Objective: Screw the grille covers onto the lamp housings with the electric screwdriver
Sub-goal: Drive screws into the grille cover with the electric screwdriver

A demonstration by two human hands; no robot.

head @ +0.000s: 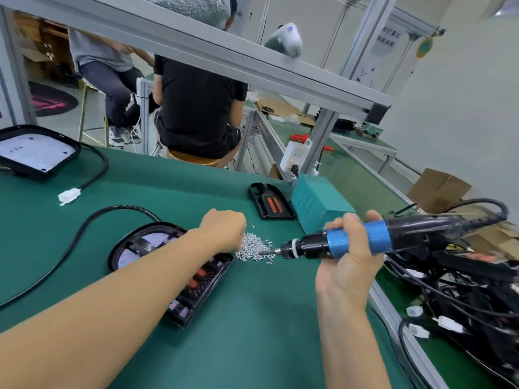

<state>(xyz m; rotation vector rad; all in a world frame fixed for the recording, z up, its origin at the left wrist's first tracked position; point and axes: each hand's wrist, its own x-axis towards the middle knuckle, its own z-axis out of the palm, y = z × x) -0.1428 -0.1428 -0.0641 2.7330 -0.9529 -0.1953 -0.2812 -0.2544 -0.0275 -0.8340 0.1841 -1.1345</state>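
Note:
A black lamp housing [146,242] with a grille cover on it lies on the green mat, partly hidden under my left forearm. My left hand [224,228] reaches over it to a pile of small silver screws [254,249], fingers curled down into the pile; what they pinch is hidden. My right hand [348,259] grips the blue and black electric screwdriver [362,238], held level with its bit pointing left at the edge of the screw pile. A loose black grille cover [271,202] with orange bars lies farther back.
A teal power box [320,203] stands behind the screws. Another lamp housing [35,151] with its cable and white connector [68,195] sits at the far left. Tangled black cables [460,293] fill the right edge. A person in black [196,108] sits beyond the table.

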